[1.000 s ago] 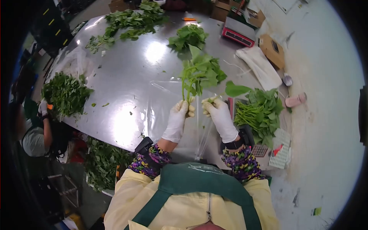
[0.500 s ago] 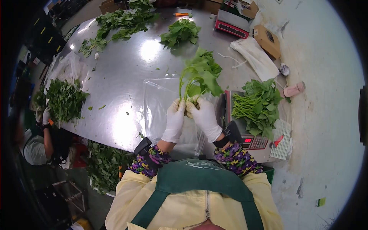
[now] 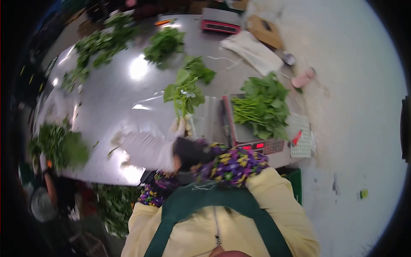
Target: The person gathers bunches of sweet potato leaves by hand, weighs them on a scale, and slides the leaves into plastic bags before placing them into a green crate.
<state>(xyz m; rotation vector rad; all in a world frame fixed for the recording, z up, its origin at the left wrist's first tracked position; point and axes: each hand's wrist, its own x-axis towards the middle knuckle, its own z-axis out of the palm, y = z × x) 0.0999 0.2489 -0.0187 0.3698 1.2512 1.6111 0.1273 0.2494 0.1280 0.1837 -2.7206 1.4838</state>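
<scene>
My left hand (image 3: 182, 126), in a white glove, pinches the stems of a small leafy green bunch (image 3: 185, 96) held upright above the table. My right arm crosses in front of it. My right hand (image 3: 139, 147), also gloved and blurred by motion, reaches left over the table with fingers apart. A thin green scrap (image 3: 112, 152) shows by its fingertips. Beyond the held bunch lie more leaves (image 3: 200, 69). A clear plastic sheet (image 3: 207, 113) lies beneath, partly hidden by my hands.
On the right, a scale (image 3: 227, 113) bears a large bunch of greens (image 3: 263, 107). Leaf piles (image 3: 102, 47) lie at the back left. A second red scale (image 3: 220, 26), a white cloth bag (image 3: 254, 53) and a cardboard box (image 3: 265, 32) stand behind. Another person's arm (image 3: 49, 186) is at left.
My right hand has left the stems and swung left across my body. My left hand still holds the bunch. The whole view has turned, and a blurred green patch appears at the left pile.
</scene>
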